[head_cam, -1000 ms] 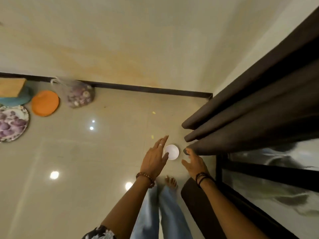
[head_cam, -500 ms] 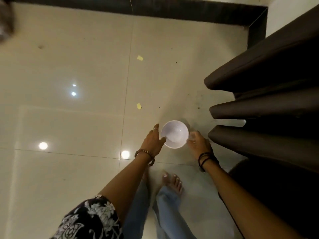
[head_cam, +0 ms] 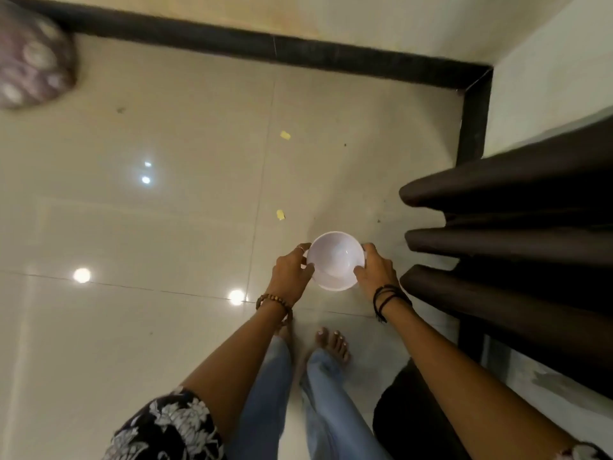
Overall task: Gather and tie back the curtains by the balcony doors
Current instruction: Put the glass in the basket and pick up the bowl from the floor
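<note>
A dark brown curtain [head_cam: 517, 247] hangs in thick folds at the right, its hem just above the tiled floor. Left of the folds, a small white bowl [head_cam: 335, 260] is held between both hands. My left hand [head_cam: 292, 272] grips its left rim with thumb and fingers. My right hand [head_cam: 374, 270] grips the right rim. The curtain is untouched, a short way right of my right hand.
Glossy beige floor tiles [head_cam: 166, 227] carry two small yellow scraps [head_cam: 281, 214]. A dark skirting [head_cam: 298, 54] runs along the walls into the corner. A bag with a purple pattern [head_cam: 31, 64] lies at the far left. My bare feet [head_cam: 333, 343] stand below the bowl.
The view dropped from the wall down to the floor. Both hands reached down and closed round the white bowl, which now sits higher between them.
</note>
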